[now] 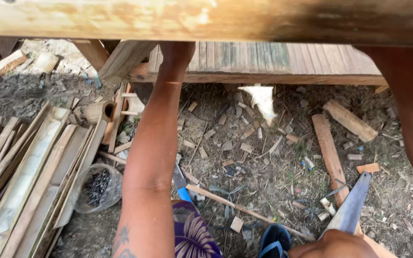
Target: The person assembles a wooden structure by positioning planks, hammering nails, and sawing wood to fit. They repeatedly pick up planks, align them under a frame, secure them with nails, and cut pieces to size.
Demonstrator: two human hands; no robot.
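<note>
There is one view only, from the camera worn on the person's head. It looks steeply down and slightly forward, past a wooden beam (206, 19) that runs very close across the top edge. The person's left arm (151, 157) rises through the middle of the frame, close to the lens. Farther below lies the littered ground (264, 162), with a slatted wooden platform (264, 59) ahead.

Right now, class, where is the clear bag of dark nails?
In the head view, the clear bag of nails lies on the ground at lower left, between the stacked wooden planks and the person's left forearm.
</note>
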